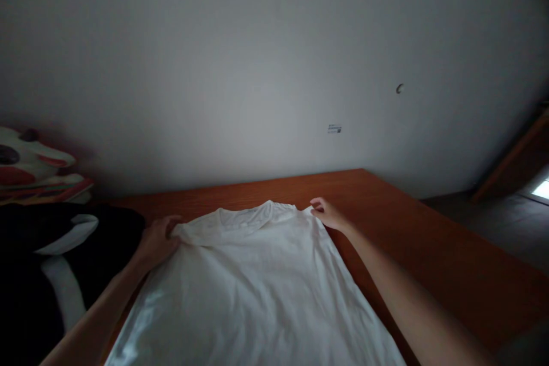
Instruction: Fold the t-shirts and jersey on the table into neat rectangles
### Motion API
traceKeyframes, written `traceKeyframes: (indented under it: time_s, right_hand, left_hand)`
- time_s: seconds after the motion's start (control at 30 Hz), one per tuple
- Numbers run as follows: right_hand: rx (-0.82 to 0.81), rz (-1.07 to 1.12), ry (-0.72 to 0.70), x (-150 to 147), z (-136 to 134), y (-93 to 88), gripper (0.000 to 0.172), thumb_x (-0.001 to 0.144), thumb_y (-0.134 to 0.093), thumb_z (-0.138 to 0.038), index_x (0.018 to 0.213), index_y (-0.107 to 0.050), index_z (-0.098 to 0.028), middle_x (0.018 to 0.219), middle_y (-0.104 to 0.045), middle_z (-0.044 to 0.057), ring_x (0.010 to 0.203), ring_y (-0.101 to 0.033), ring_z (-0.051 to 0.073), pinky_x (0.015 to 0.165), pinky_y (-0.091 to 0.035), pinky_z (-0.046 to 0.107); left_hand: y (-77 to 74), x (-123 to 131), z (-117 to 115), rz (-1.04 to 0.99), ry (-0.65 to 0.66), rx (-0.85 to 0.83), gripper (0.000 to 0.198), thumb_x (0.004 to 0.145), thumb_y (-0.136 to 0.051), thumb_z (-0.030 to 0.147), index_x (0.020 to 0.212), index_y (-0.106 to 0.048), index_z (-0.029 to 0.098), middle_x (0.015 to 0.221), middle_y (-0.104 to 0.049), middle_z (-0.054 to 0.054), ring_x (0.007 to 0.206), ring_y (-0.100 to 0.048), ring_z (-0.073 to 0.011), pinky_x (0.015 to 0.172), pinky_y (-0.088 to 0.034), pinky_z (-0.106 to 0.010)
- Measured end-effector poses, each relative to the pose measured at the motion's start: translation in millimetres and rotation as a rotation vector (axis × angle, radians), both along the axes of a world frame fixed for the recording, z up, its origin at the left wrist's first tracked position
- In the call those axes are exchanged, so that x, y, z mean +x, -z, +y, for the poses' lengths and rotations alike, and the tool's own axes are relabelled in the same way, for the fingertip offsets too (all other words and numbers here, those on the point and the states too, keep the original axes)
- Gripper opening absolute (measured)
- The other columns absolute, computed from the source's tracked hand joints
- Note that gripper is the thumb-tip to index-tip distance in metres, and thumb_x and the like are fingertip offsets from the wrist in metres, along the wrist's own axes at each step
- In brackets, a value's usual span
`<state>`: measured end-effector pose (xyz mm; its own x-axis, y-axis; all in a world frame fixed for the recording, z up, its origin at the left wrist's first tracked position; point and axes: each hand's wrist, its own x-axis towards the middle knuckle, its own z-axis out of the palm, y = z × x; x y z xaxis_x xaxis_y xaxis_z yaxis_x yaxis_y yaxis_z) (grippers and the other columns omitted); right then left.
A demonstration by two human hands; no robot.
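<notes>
A white T-shirt (253, 280) lies spread on a reddish-brown wooden table (398, 234), its neckline toward the wall and its lower part running out of view at the bottom. My left hand (162, 238) is closed at the shirt's left shoulder, fingers bent over the cloth. At the opposite shoulder my right hand (328, 213) pinches the edge of the fabric between thumb and fingers. Light creases run down the front of the shirt. The sleeves cannot be made out clearly.
Black cloth with white bands (115, 229) is heaped at the left, beside my left forearm. Behind it sits a colourful item with a cartoon-like animal shape (38, 160). A pale wall (240, 80) with a small label (334, 128) rises behind the table.
</notes>
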<state>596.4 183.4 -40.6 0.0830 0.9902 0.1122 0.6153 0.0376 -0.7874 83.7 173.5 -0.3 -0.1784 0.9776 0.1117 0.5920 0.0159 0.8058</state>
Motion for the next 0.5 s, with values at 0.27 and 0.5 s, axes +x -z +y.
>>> traceKeyframes:
  time_s: [0.27,0.5]
  right_hand:
    - [-0.014,-0.138,-0.014,-15.5,17.7,6.3,0.008,0.078,-0.072,-0.023,0.086,-0.073,-0.020,0.090,-0.075,0.005,0.088,-0.067,0.021,0.083,-0.047,0.029]
    - [0.044,-0.049,0.014,-8.3,18.4,2.7,0.023,0.089,-0.058,-0.038,0.088,-0.068,-0.018,0.087,-0.072,0.007,0.083,-0.065,0.020,0.077,-0.048,0.029]
  left_hand:
    - [1.0,-24.2,8.1,0.706,0.464,0.130,0.040,0.063,-0.055,0.025,0.096,-0.077,0.022,0.112,-0.072,-0.012,0.113,-0.062,-0.0327,0.107,-0.042,-0.047]
    - [-16.4,-27.3,7.0,0.348,0.157,0.155,0.036,0.072,-0.048,0.048,0.081,-0.071,0.021,0.104,-0.075,-0.011,0.106,-0.066,-0.0269,0.102,-0.048,-0.038]
